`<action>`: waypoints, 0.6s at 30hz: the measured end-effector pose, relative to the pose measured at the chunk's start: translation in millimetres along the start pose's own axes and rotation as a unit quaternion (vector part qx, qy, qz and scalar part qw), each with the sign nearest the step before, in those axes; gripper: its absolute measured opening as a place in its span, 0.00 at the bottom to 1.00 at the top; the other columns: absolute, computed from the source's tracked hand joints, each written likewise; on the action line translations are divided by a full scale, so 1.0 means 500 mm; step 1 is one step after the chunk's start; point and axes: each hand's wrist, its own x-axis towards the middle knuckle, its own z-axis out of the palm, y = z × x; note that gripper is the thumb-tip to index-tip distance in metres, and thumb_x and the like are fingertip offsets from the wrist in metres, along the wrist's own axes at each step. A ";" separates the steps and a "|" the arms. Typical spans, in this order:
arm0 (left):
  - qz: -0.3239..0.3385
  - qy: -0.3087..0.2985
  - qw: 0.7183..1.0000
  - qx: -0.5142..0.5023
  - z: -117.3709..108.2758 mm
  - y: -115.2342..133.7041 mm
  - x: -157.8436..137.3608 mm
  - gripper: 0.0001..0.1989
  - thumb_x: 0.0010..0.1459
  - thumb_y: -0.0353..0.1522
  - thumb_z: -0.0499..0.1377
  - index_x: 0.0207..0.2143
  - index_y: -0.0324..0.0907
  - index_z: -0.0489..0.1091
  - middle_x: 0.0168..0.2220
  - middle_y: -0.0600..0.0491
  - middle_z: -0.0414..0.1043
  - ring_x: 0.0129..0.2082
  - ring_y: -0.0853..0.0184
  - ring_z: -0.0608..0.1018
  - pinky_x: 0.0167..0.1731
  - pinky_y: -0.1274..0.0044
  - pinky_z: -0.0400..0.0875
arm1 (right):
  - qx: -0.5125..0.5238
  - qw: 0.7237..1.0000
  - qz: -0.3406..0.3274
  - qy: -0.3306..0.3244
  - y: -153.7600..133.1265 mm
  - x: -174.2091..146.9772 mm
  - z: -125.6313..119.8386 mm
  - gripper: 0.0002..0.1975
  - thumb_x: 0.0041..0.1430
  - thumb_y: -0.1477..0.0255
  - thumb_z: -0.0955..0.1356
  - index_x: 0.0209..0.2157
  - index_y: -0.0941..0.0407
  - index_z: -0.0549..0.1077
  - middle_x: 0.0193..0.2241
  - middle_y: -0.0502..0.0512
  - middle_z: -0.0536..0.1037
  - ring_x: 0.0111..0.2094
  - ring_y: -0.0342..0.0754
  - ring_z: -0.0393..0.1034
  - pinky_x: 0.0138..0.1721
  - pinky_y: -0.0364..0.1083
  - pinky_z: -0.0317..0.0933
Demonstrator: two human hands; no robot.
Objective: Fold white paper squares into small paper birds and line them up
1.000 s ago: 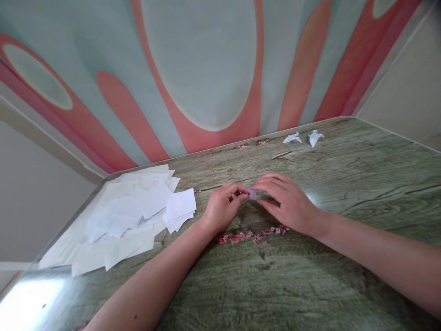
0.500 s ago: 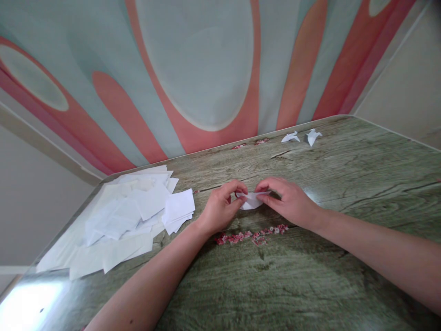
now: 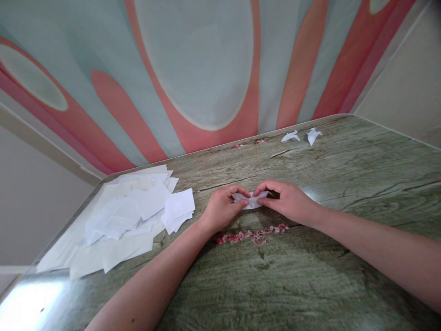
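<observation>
The left hand (image 3: 223, 203) pinches one side of a small folded paper (image 3: 253, 202) between thumb and fingers, and the right hand (image 3: 288, 202) grips the other side the same way, the fingertips of both close together near its middle. The folded paper is held at the centre of the wood-grained table (image 3: 351, 193), its ends spreading out to either side; the fingers cover much of it, so I can't quite tell how its creases run. Just on the near side of the hands lies a strip of pink printed blossoms (image 3: 253, 235). To the left sits a stack of small squares (image 3: 179, 206), touching a broad, untidy spread of white sheets (image 3: 112, 250). Toward the far edge, near the patterned backdrop (image 3: 220, 140), a low paper figure (image 3: 290, 136) rests beside a pointed paper figure (image 3: 313, 136)
</observation>
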 end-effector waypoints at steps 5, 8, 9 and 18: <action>0.003 0.009 1.000 0.002 0.005 0.004 -0.003 0.07 0.53 0.29 0.61 0.37 0.43 0.73 0.36 0.55 0.76 0.34 0.69 0.75 0.36 0.76 0.68 | -0.018 1.000 -0.011 0.013 -0.004 -0.002 0.005 0.10 0.54 0.70 0.69 0.39 0.51 0.73 0.36 0.49 0.78 0.36 0.47 0.71 0.39 0.46 0.61; 0.015 0.017 1.000 0.000 0.013 0.010 -0.005 0.06 0.53 0.28 0.61 0.36 0.43 0.73 0.35 0.55 0.76 0.35 0.68 0.75 0.36 0.77 0.68 | -0.015 1.000 -0.003 0.017 -0.010 -0.004 0.008 0.09 0.53 0.67 0.69 0.38 0.52 0.73 0.35 0.50 0.78 0.35 0.47 0.71 0.37 0.45 0.61; 0.018 0.020 1.000 0.000 0.016 0.012 -0.006 0.06 0.53 0.28 0.61 0.36 0.43 0.72 0.35 0.55 0.76 0.35 0.68 0.75 0.36 0.77 0.68 | -0.010 1.000 0.005 0.018 -0.012 -0.004 0.008 0.09 0.53 0.67 0.69 0.38 0.52 0.73 0.34 0.50 0.78 0.34 0.47 0.70 0.36 0.45 0.61; 0.017 0.051 0.999 0.007 0.018 0.007 -0.004 0.07 0.52 0.27 0.62 0.36 0.43 0.72 0.35 0.55 0.76 0.36 0.68 0.76 0.38 0.76 0.68 | -0.003 0.999 0.045 0.016 -0.017 -0.004 0.003 0.08 0.53 0.68 0.69 0.37 0.52 0.74 0.32 0.49 0.78 0.32 0.46 0.71 0.34 0.44 0.61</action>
